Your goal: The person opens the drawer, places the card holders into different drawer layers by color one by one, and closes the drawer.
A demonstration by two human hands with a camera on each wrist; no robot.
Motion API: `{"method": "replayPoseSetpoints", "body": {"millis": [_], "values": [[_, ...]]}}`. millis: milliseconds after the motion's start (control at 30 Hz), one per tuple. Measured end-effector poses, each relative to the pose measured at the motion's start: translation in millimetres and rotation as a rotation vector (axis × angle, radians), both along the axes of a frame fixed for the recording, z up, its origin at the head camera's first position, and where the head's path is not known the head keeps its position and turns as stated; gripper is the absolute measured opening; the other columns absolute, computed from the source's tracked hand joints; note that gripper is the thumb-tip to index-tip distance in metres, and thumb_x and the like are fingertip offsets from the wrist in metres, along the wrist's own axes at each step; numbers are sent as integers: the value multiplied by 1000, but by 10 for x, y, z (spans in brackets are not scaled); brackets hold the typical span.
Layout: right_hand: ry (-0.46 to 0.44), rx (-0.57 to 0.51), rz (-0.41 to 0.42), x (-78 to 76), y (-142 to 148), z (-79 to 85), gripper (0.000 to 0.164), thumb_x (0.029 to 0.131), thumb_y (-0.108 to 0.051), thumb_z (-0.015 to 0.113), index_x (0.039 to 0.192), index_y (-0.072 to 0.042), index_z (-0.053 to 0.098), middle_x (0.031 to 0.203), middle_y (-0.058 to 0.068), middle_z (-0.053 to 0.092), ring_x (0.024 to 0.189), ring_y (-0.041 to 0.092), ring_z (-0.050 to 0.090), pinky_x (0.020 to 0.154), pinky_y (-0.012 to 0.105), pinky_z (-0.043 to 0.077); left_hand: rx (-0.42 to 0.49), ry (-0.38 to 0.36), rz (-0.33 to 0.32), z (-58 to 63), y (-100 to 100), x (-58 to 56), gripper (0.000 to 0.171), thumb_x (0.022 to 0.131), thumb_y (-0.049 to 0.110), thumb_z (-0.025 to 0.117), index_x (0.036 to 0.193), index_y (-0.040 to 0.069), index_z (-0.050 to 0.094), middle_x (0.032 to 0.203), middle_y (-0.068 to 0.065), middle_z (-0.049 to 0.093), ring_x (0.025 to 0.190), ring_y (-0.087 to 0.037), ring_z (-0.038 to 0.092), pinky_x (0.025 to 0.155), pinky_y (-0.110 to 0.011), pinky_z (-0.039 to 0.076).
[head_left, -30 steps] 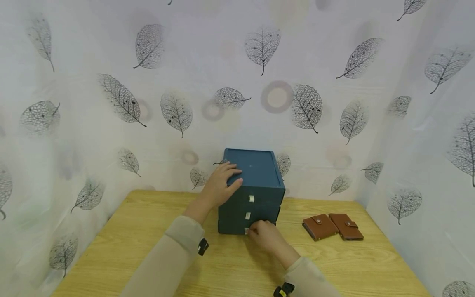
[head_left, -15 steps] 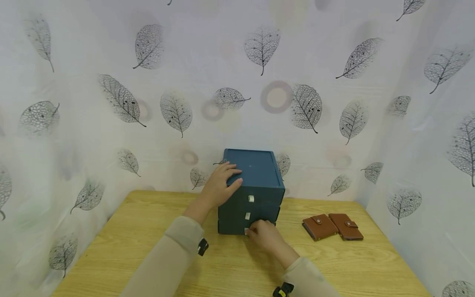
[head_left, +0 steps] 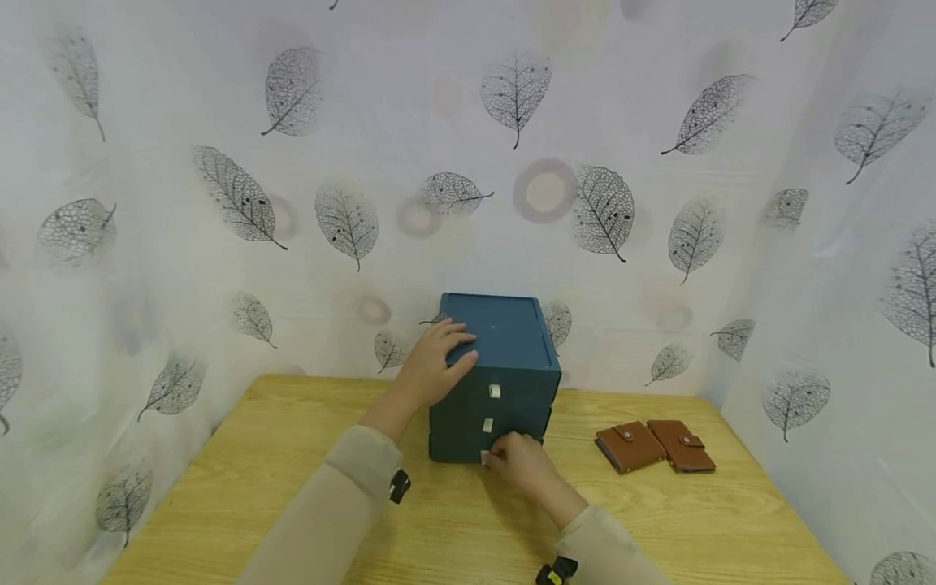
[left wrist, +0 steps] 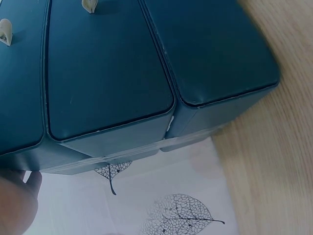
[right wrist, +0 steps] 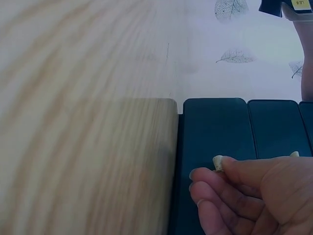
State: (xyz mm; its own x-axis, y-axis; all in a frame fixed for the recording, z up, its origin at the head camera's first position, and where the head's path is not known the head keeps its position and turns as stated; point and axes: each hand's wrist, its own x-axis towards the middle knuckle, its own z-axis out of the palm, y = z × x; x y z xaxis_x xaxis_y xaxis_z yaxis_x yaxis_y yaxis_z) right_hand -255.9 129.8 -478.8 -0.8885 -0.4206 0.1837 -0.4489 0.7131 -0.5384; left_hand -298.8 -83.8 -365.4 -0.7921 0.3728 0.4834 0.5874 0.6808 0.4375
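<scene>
A dark blue storage box with three stacked drawers (head_left: 500,329) stands at the back middle of the table. Its front carries white pull tabs, one per drawer. My left hand (head_left: 431,364) rests over the box's top left edge with fingers spread; in the left wrist view only part of that hand (left wrist: 17,203) shows, at the lower left corner. Thumb and forefinger of my right hand (head_left: 522,463) pinch the pull tab (right wrist: 218,163) of the bottom drawer (right wrist: 215,127). All the drawer fronts look closed and sit roughly flush.
Two brown leather snap wallets (head_left: 632,447) lie side by side, touching, to the right of the box on the wooden table (head_left: 292,487). A pale curtain with a leaf print (head_left: 453,244) hangs behind and along both sides.
</scene>
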Motion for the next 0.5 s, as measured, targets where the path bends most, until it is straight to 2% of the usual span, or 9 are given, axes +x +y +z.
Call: {"method": "replayPoseSetpoints", "body": {"millis": [167, 267, 333, 400, 500], "values": [[-12, 10, -1, 33, -8, 14, 30, 94, -20, 70, 65, -12, 72, 55, -12, 57, 46, 5, 46, 45, 25, 40, -1, 5, -3, 9, 1, 5, 45, 103, 40, 51, 138, 13, 60, 152, -10, 46, 149, -30, 25, 120, -54, 21], [-11, 31, -6, 56, -11, 14, 30, 94, -21, 71, 65, -14, 72, 56, -13, 57, 47, 5, 47, 57, 30, 45, -2, 2, -1, 12, -1, 7, 45, 103, 40, 51, 138, 13, 60, 152, -10, 46, 149, -30, 25, 120, -53, 21], [-17, 40, -9, 71, -12, 15, 30, 93, -21, 71, 65, -15, 72, 56, -13, 58, 47, 4, 48, 58, 33, 47, -1, 0, 0, 10, -2, 6, 45, 103, 40, 51, 138, 13, 60, 152, -10, 46, 149, -30, 25, 120, -53, 21], [-25, 42, -10, 85, -14, 16, 29, 93, -21, 72, 64, -15, 72, 56, -13, 58, 48, 4, 48, 58, 31, 47, 0, 0, 0, 4, -4, 1, 45, 103, 40, 52, 138, 13, 60, 152, -10, 46, 149, -30, 25, 120, -53, 21], [-45, 30, -10, 106, -16, 21, 29, 92, -21, 73, 64, -13, 72, 56, -12, 59, 48, 4, 49, 47, 26, 44, 4, 4, -4, -1, -6, -1, 45, 103, 39, 52, 138, 12, 61, 152, -10, 46, 149, -30, 26, 120, -54, 21]]}}
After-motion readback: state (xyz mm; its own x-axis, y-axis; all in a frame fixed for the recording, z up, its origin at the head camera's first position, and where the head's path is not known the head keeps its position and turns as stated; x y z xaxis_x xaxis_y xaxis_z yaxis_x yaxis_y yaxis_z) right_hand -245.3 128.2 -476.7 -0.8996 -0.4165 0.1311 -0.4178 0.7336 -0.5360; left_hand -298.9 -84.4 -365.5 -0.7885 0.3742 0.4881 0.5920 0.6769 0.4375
